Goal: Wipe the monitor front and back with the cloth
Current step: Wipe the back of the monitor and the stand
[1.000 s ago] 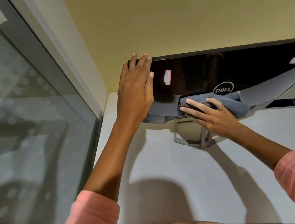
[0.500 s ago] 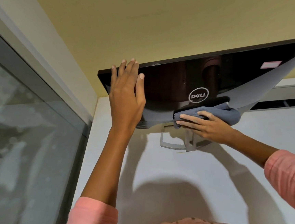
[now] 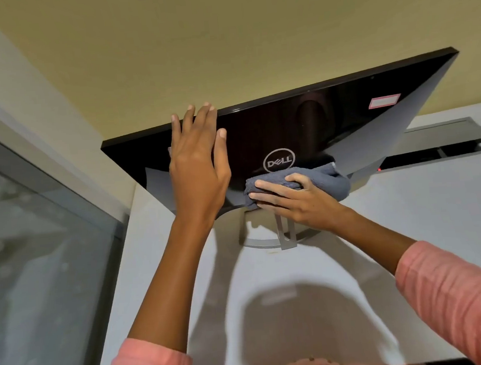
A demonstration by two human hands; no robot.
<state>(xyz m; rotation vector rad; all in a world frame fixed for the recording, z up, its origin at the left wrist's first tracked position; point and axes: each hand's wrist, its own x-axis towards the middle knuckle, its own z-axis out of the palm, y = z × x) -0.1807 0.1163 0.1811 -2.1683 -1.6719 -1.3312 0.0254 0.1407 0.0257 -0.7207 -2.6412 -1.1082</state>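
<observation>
1. On the worktop (image 3: 411, 225), near its rear edge, stands the monitor (image 3: 301, 124), back visible;
2. Left hand (image 3: 197, 168): flat, fingers straight, pressing the monitor;
3. Right hand (image 3: 293, 204): grip closed round the cloth (image 3: 323, 182) below the logo.

Glossy black monitor back (image 3: 301, 124) at centre, silver logo (image 3: 278, 160), pink-edged sticker (image 3: 384, 101) upper right. Grey-blue cloth (image 3: 320, 179) below the logo. Salmon-pink sleeves (image 3: 461, 294) at the bottom. Mustard-yellow wall (image 3: 221, 38) above, white desk (image 3: 410, 211) lower right.
</observation>
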